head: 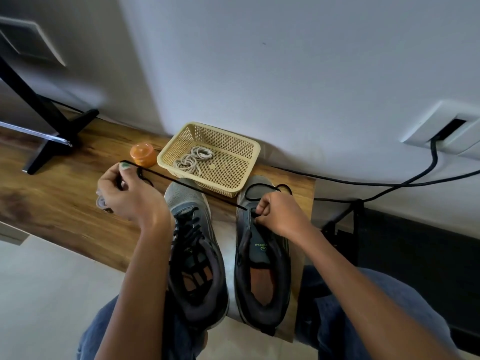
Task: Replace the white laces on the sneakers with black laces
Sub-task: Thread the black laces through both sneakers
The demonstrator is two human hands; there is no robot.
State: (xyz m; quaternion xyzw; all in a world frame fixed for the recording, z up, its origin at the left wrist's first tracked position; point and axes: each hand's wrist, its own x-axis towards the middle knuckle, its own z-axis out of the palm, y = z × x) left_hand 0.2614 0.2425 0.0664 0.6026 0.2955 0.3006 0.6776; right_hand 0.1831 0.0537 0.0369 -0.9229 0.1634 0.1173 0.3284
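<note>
the left hand (127, 194) is raised over the wooden table (52, 203), its thumb and fingers curled round and pinching one end of the black lace (187, 187), which runs taut from that hand down and to the right, across the toe of the left sneaker (192, 245), to the lowest eyelets of the right sneaker (259, 255). the right hand (278, 214) rests on the front of the right sneaker, fingers curled and pinching the lace just where it enters the eyelets; the other end of the lace loops loosely over that sneaker's toe, just beyond the right hand's knuckles. the left sneaker, lying under the left forearm, is already threaded with black lace up its tongue, while the right sneaker carries lace only at its lowest holes. both sneakers stand side by side with toes pointing away from the person, heels near the table's near edge. beyond the two hands, between them, sits a yellow mesh basket (249, 149) with the white laces (192, 159) coiled in it. just past the left hand's fingertips stands a small orange container (142, 154), touching neither hand. a bit of grey cloth (102, 202) shows under the left hand; what it is cannot be told.
</note>
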